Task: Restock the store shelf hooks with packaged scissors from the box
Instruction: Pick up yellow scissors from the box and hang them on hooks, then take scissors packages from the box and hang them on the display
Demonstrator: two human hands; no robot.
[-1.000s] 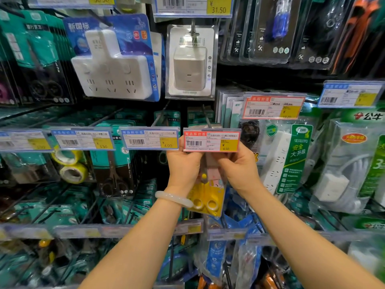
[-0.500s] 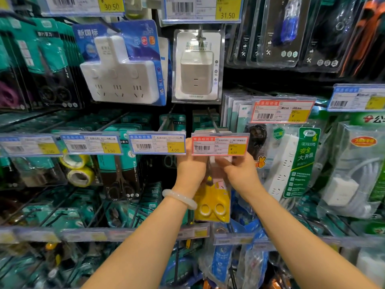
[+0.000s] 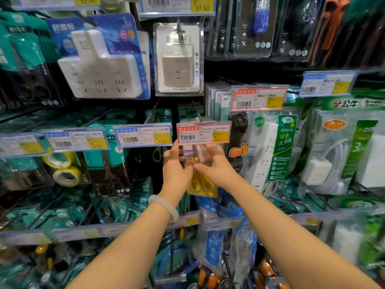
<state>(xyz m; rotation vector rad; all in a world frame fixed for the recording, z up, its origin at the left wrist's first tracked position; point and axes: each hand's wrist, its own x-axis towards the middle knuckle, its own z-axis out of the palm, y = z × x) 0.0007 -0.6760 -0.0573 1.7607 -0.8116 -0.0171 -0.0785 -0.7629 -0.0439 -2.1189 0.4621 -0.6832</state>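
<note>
While both hands (image 3: 176,174) (image 3: 216,171) pinch the yellow scissors pack (image 3: 201,185), the red tag (image 3: 203,133) reads 4.50.

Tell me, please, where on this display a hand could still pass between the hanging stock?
The best opening is the dark gap under the blue price tag, between the teal scissors pack and the left hand. Right of the yellow scissors pack, power strip packs crowd close. The tape rolls fill the left.
</note>
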